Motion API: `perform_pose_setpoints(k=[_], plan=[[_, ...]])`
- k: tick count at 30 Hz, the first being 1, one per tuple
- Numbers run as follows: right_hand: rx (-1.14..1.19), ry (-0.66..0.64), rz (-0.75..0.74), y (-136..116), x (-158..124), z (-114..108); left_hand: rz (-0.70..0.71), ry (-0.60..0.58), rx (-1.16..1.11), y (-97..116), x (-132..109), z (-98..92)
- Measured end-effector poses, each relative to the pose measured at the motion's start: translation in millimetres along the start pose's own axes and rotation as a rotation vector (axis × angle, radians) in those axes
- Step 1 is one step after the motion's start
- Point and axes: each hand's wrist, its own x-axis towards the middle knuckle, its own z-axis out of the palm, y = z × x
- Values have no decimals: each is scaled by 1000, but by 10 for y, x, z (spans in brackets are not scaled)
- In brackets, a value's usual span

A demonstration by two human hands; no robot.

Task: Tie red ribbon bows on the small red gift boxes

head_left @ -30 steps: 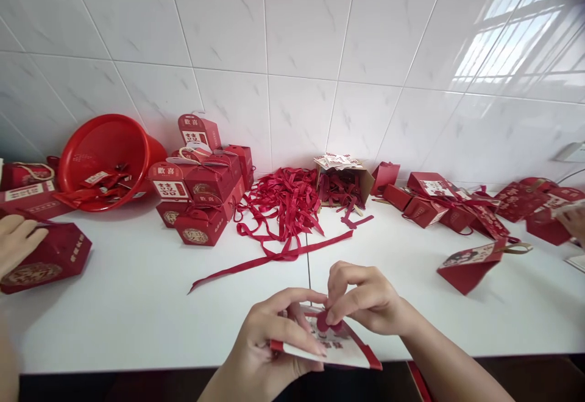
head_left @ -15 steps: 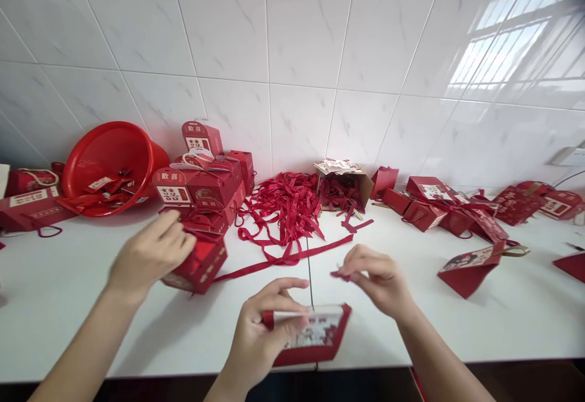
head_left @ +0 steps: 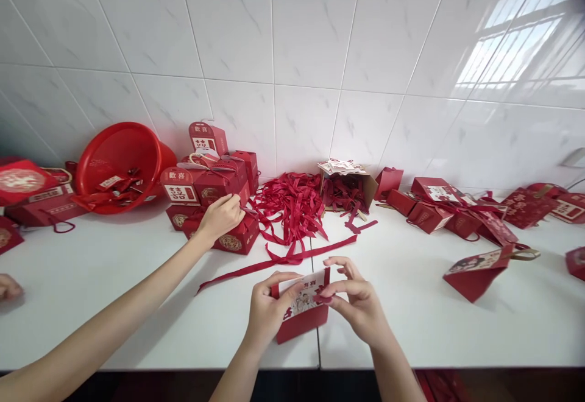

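Observation:
Near the table's front edge, my left hand [head_left: 269, 309] grips a small red gift box [head_left: 301, 326] by its left side, thumb across the white printed card [head_left: 304, 295] on its face. The box is tilted. My right hand [head_left: 359, 301] pinches a short dark red strip [head_left: 323, 298], possibly ribbon, against the right side of that card. To the left, a co-worker's hand [head_left: 222, 216] touches the top of a red box [head_left: 237, 237] in front of the stacked boxes.
A long red ribbon [head_left: 274, 260] lies before a ribbon heap [head_left: 292, 204] and a cardboard box [head_left: 365, 189] of dark red strips. A red basin [head_left: 159, 164] stands at left. Finished-looking red boxes [head_left: 427, 214] and a wedge-shaped box [head_left: 475, 274] lie right. Another hand [head_left: 9, 286] shows far left.
My right hand has moved left with the strip to the gift box, which is now raised and more upright. The co-worker's hand and its red box have moved back right towards the stack.

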Motion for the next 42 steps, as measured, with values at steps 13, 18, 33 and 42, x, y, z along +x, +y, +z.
perform_pose_setpoints(k=[13, 18, 33, 42], plan=[[54, 44, 66, 70, 35, 293, 152, -50, 18, 64, -54, -17], [45, 61, 89, 90, 23, 285, 140, -42, 23, 28, -52, -5], [192, 158, 197, 78, 76, 427, 292, -71, 165, -48, -97, -12], [324, 113, 224, 47, 108, 397, 321, 373, 484, -177, -163, 191]])
